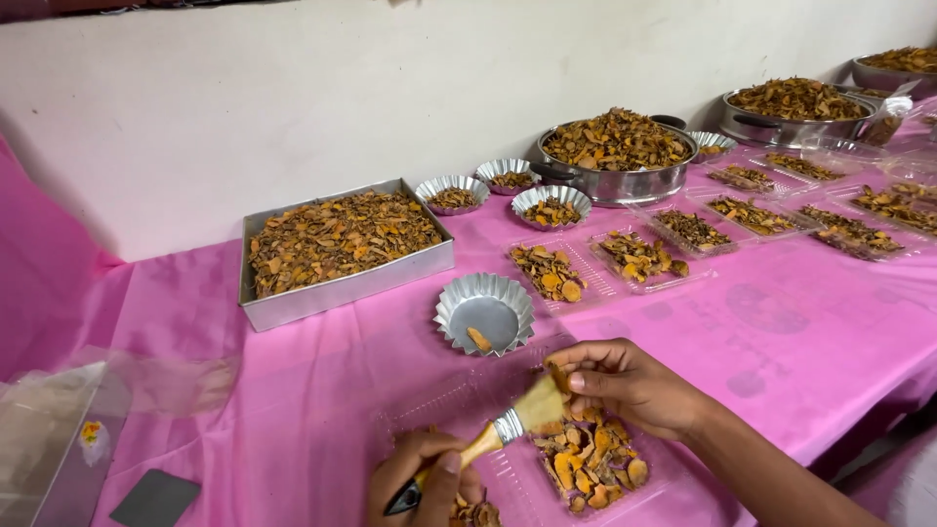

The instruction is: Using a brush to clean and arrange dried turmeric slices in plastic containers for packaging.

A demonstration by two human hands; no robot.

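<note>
1. A glossy pink tablecloth (pixel 322 390) is covering the whole table under your hands.
2. A rectangular metal tray (pixel 342 285), lying far left, is brimming with dry, flaky orange-brown chips.
3. A clear, ribbed plastic container (pixel 508 483) is sitting near you, holding a heap of chips (pixel 590 464) on its right.
4. Your right hand (pixel 630 385) is pinching one chip between thumb and fingertips, just above the heap.
5. Your left hand (pixel 425 478) is clenching around a wooden-handled brush (pixel 503 429), its pale bristles touching the pinched chip.
6. A fluted metal cup (pixel 485 310) is standing just beyond, holding a single chip.
</note>
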